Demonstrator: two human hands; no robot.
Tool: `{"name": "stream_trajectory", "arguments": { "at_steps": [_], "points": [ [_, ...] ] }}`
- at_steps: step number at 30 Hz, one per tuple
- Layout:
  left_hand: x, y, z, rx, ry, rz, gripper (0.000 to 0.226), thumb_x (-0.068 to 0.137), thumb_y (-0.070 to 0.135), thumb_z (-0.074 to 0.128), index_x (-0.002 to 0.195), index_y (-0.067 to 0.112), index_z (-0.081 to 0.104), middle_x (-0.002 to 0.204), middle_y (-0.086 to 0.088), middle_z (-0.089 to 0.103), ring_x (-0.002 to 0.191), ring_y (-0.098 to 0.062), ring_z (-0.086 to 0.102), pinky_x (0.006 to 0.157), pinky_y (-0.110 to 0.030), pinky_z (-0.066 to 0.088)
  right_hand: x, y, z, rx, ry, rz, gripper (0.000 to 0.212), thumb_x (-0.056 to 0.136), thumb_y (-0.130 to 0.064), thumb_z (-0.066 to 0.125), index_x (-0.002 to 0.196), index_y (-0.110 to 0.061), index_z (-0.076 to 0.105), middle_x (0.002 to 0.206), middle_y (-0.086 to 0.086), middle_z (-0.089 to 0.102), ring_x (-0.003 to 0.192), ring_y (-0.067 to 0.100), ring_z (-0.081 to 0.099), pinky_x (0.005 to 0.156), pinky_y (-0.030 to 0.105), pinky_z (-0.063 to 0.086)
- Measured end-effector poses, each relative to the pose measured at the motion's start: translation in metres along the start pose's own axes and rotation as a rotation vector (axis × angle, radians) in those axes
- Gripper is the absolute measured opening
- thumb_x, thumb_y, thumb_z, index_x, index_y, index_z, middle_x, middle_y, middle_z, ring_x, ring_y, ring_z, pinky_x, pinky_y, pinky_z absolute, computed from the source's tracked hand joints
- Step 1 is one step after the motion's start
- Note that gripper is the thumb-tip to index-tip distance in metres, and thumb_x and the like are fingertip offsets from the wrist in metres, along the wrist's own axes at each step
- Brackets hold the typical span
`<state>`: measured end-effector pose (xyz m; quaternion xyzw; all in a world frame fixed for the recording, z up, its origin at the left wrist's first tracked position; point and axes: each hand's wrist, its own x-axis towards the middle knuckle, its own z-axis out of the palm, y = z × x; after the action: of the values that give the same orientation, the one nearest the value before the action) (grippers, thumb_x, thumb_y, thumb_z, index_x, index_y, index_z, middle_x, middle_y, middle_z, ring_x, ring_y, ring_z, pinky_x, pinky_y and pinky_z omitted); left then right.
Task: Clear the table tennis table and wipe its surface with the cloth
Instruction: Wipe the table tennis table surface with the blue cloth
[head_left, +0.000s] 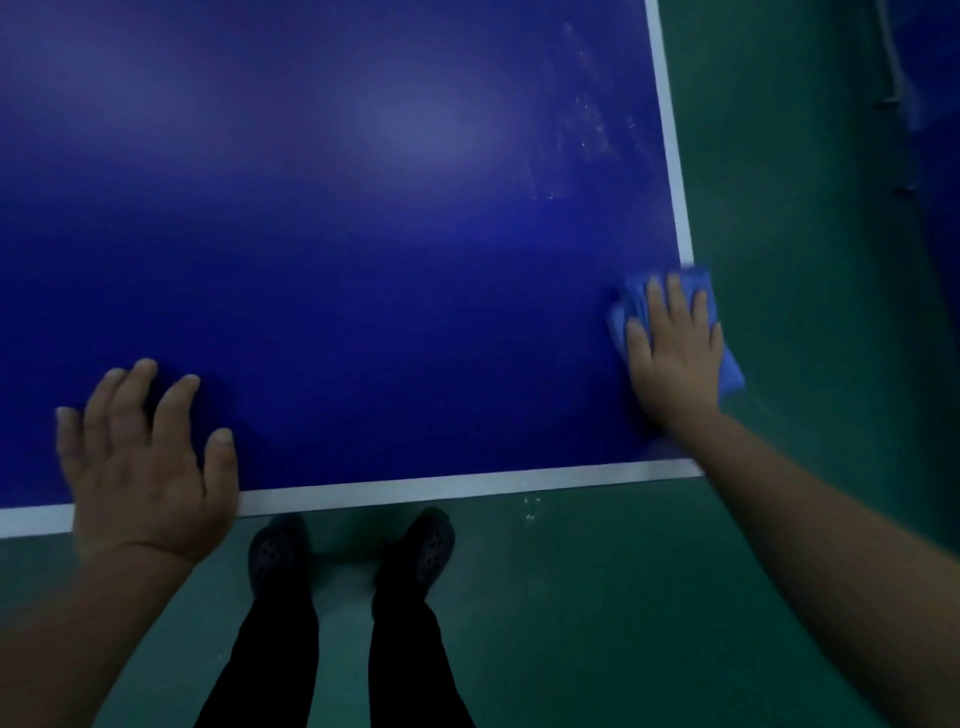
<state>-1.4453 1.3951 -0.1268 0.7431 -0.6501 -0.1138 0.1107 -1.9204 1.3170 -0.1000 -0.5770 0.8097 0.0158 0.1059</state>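
The dark blue table tennis table fills the upper part of the head view, with white lines along its near and right edges. My right hand presses flat, fingers straight, on a folded blue cloth at the table's right edge, close to the near right corner. Part of the cloth hangs past the edge. My left hand rests flat with spread fingers on the near edge at the left. Faint whitish smears show on the surface further up, near the right line.
Green floor runs along the near and right sides of the table. My legs and dark shoes stand just below the near edge. A dark blue object lies at the far right edge of view.
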Motion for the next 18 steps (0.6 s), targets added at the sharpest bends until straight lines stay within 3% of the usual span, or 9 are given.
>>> {"name": "stream_trajectory", "arguments": {
  "at_steps": [4, 9, 14, 18],
  "points": [
    [0.001, 0.007, -0.006, 0.017, -0.019, -0.008, 0.062, 0.089, 0.044, 0.035, 0.137, 0.005, 0.043, 0.153, -0.021, 0.028, 0.144, -0.040, 0.020, 0.116, -0.065, 0.011, -0.117, 0.025, 0.012, 0.004, -0.065, 0.072, 0.070, 0.095, -0.056, 0.012, 0.159, -0.028, 0.016, 0.165, -0.011, 0.000, 0.153, 0.020, -0.006, 0.123, 0.050, 0.000],
    [0.002, 0.011, -0.015, 0.057, -0.044, -0.013, 0.065, 0.091, 0.047, 0.030, 0.139, 0.006, 0.046, 0.154, -0.019, 0.030, 0.147, -0.035, 0.018, 0.120, -0.054, 0.000, -0.063, -0.030, 0.007, 0.006, -0.064, 0.135, 0.069, 0.095, -0.054, 0.014, 0.159, -0.030, 0.011, 0.167, -0.008, -0.001, 0.153, 0.023, -0.007, 0.122, 0.056, -0.002],
    [0.001, 0.011, -0.017, 0.062, -0.052, -0.021, 0.064, 0.092, 0.046, 0.028, 0.141, 0.008, 0.045, 0.155, -0.018, 0.030, 0.149, -0.032, 0.015, 0.121, -0.047, -0.006, -0.025, -0.180, 0.028, -0.027, -0.006, -0.230, 0.063, 0.098, -0.050, 0.023, 0.158, -0.032, 0.019, 0.167, -0.005, 0.008, 0.154, 0.028, 0.000, 0.120, 0.057, -0.002],
    [0.001, 0.010, -0.018, 0.002, -0.032, -0.018, 0.063, 0.092, 0.045, 0.030, 0.139, 0.007, 0.048, 0.154, -0.017, 0.033, 0.148, -0.032, 0.018, 0.122, -0.048, -0.004, -0.080, -0.253, 0.050, -0.036, -0.020, -0.664, 0.060, 0.099, -0.051, 0.027, 0.155, -0.031, 0.031, 0.165, -0.001, 0.020, 0.153, 0.031, 0.006, 0.119, 0.063, 0.004]
  ]
}}
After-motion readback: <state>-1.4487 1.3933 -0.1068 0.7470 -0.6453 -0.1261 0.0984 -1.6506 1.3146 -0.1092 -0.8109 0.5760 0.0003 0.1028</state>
